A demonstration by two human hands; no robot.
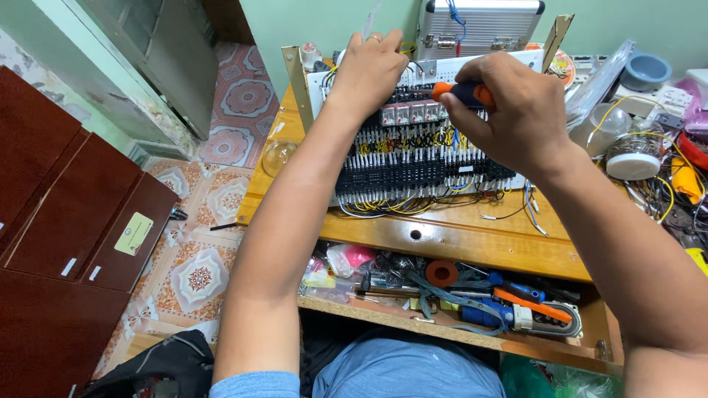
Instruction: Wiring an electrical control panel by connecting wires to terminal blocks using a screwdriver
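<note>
Right hand (pixel 516 110) clenched round orange-handled screwdriver (pixel 463 91), tip hidden among terminals. Left hand (pixel 369 70) pressed flat on control panel (pixel 420 158) top (panel propped on wooden bench (pixel 457 236)). Risk: slip of tip into crowded wiring (pixel 398 203), loosening neighbouring leads.

Bare wooden bench edge (pixel 472 239) at 6 o'clock of the wired panel (pixel 420 158): my fingers can pass. At 3 o'clock, jars and tangled wires (pixel 649 158) block. At 12, a metal case (pixel 479 26) stands close. Open drawer (pixel 442 295) below is crammed with tools.
</note>
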